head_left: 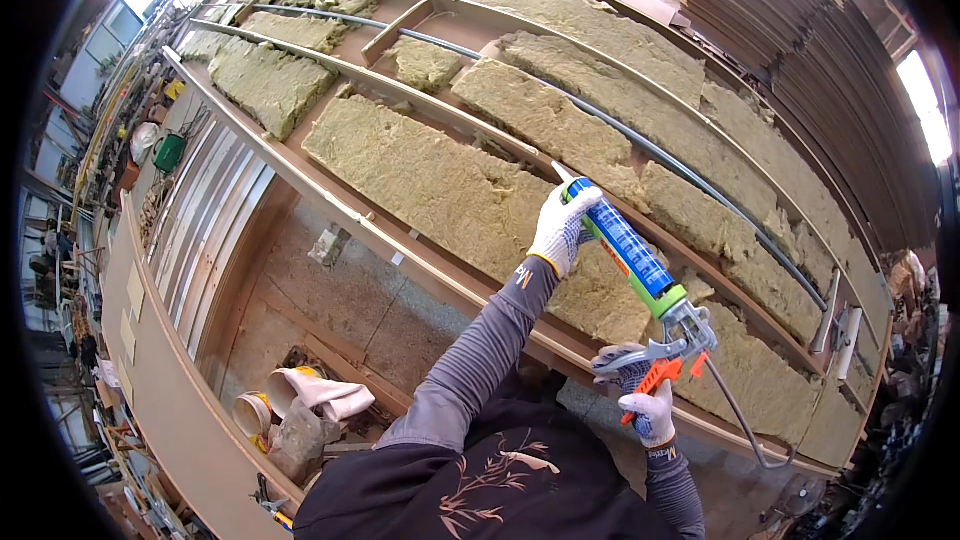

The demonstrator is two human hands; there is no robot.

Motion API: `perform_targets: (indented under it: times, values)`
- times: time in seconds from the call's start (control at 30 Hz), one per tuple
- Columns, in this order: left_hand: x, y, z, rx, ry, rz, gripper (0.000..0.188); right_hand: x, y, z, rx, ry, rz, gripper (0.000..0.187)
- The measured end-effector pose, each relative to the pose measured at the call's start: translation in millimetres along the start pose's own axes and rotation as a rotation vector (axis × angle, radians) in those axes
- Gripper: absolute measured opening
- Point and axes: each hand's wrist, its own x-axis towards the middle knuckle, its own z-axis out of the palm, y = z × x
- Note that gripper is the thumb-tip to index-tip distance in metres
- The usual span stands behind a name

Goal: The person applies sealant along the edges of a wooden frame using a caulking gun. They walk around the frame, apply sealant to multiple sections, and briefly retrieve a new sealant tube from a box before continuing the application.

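A caulking gun (680, 332) with a blue tube (632, 248) in its frame is held out over a long wooden panel frame. My left hand (560, 228), in a white knit glove, wraps the tube's front end close to its white nozzle (562, 171). Gloved too, my right hand (650, 410) grips the gun's orange trigger handle at the back. The nozzle points up and left, near a wooden rail (480, 126) of the frame. Slabs of yellowish mineral wool (420, 175) fill the bays beneath the gun.
A grey conduit (640, 140) runs lengthwise through the frame. Stacked brown boards (790, 50) rise at the far right. On the left stand a curved tan panel (175, 370) and long metal strips (205, 230). Buckets (255, 410) with cloth and plastic sit on the floor at lower left.
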Motion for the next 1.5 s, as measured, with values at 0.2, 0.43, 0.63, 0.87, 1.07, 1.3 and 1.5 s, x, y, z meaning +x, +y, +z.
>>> perform_targets:
  times: [0.2,0.43,0.63,0.87,1.07,1.3,1.5]
  values:
    - [45.0,-4.0,-25.2,0.084,0.021,0.134,0.034,31.4,0.8,13.5,-0.077,0.036,0.000,0.076]
    - [77.9,-0.8,-35.5,0.142,0.066,0.092,0.029,49.7,3.5,16.9,-0.229,-0.014,-0.033,0.067]
    - [89.3,-0.5,-46.1,0.136,0.058,0.074,0.032,53.0,6.6,20.2,-0.376,0.046,-0.070,0.062]
    - [94.9,-1.2,-43.3,0.173,0.056,0.123,0.035,44.3,30.5,3.7,-0.203,0.170,0.042,0.031]
    - [97.0,-6.5,-45.5,0.201,0.077,0.107,0.035,49.3,19.2,9.4,-0.301,0.140,-0.042,0.032]
    - [96.6,-3.5,-44.2,0.172,0.090,0.067,0.028,59.0,3.9,23.6,-0.339,0.079,-0.102,0.044]
    - [93.1,-1.9,-37.4,0.200,0.120,0.089,0.026,47.8,1.6,11.2,-0.302,0.248,0.072,0.019]
